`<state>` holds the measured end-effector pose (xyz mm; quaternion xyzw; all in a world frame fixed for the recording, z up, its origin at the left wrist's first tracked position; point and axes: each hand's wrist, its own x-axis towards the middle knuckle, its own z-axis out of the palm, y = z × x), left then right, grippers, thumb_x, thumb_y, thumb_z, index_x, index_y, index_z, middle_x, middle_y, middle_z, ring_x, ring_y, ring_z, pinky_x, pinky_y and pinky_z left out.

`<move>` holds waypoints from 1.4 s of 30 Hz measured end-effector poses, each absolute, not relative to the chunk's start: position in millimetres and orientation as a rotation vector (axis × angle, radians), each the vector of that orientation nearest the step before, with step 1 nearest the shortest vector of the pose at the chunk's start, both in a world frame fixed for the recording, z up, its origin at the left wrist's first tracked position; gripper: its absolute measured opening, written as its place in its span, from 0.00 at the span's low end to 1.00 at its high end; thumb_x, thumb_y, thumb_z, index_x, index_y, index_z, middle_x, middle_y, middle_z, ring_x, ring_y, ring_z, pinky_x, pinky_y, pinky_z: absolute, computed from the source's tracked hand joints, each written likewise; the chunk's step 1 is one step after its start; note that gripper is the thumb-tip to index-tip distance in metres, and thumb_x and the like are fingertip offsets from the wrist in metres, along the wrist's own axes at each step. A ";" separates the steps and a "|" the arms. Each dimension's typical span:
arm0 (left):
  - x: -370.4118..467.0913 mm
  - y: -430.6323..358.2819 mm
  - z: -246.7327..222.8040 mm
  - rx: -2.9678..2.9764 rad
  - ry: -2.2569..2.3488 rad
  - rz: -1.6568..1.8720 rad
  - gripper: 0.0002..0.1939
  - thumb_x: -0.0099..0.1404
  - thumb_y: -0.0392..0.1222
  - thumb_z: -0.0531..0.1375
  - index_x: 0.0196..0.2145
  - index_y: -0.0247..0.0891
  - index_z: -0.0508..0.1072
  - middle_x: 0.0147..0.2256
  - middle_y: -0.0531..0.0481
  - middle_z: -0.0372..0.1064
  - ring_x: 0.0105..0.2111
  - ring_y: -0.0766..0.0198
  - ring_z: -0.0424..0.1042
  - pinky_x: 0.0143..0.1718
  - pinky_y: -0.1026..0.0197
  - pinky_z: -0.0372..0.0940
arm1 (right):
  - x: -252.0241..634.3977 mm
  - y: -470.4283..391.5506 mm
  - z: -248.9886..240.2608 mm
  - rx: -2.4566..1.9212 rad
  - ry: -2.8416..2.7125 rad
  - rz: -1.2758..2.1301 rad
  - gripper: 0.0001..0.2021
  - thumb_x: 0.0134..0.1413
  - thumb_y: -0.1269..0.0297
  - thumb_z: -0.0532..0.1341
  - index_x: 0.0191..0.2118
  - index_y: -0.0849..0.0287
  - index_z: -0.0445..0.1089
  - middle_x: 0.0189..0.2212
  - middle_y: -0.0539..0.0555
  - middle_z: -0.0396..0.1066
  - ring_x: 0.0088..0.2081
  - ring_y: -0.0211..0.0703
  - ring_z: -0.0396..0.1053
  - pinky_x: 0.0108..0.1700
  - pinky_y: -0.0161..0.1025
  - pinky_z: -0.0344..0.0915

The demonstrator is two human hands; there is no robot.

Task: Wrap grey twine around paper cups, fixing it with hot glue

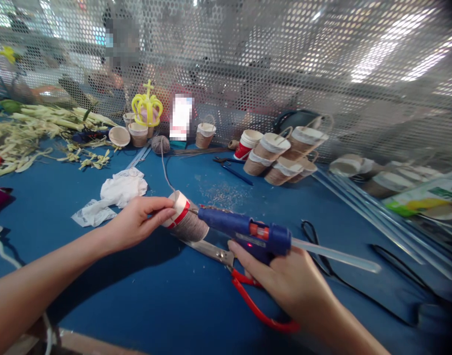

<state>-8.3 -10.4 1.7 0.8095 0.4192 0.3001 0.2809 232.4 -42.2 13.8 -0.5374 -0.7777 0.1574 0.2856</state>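
Observation:
In my left hand (142,222) I pinch the rim of a paper cup (189,224), tilted on its side and wound over most of its body with grey-brown twine. A bare red-and-white band shows near its mouth. My right hand (285,276) grips a blue hot glue gun (244,229), its red light lit. The gun's nozzle points at the cup where the twine meets the red band. A clear glue stick (337,256) juts from the gun's back. Below the gun lie red-handled scissors (248,296). A strand of twine runs from the cup to a twine ball (160,145).
Twine-wrapped cups (281,158) are stacked behind on the right, near long clear glue sticks (381,217). Crumpled white tissue (124,188) lies left of the cup. Dried husks (52,123) cover the far left. A perforated metal screen (229,64) closes off the table's back. A black cord (352,286) trails at right.

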 end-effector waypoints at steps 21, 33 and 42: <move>-11.1 -9.4 4.9 2.385 1.064 0.789 0.12 0.64 0.37 0.48 0.28 0.34 0.68 0.22 0.52 0.65 0.23 0.70 0.62 0.27 0.70 0.59 | 225.8 -39.6 32.2 -1.707 -1.831 0.817 0.15 0.46 0.58 0.58 0.15 0.53 0.57 0.08 0.46 0.62 0.11 0.36 0.61 0.14 0.33 0.61; -11.0 -10.1 5.4 2.344 1.071 0.773 0.12 0.64 0.38 0.47 0.28 0.35 0.68 0.23 0.52 0.66 0.23 0.69 0.63 0.27 0.69 0.59 | 228.1 -41.7 33.9 -1.681 -1.859 0.815 0.18 0.47 0.61 0.58 0.12 0.53 0.55 0.07 0.45 0.61 0.10 0.35 0.61 0.15 0.32 0.63; -10.8 -9.6 6.1 2.335 1.069 0.778 0.12 0.64 0.38 0.48 0.28 0.34 0.68 0.23 0.52 0.66 0.23 0.69 0.63 0.27 0.69 0.59 | 229.1 -41.9 21.5 -1.521 -1.889 0.731 0.09 0.47 0.61 0.56 0.19 0.53 0.62 0.10 0.45 0.63 0.12 0.38 0.62 0.16 0.35 0.65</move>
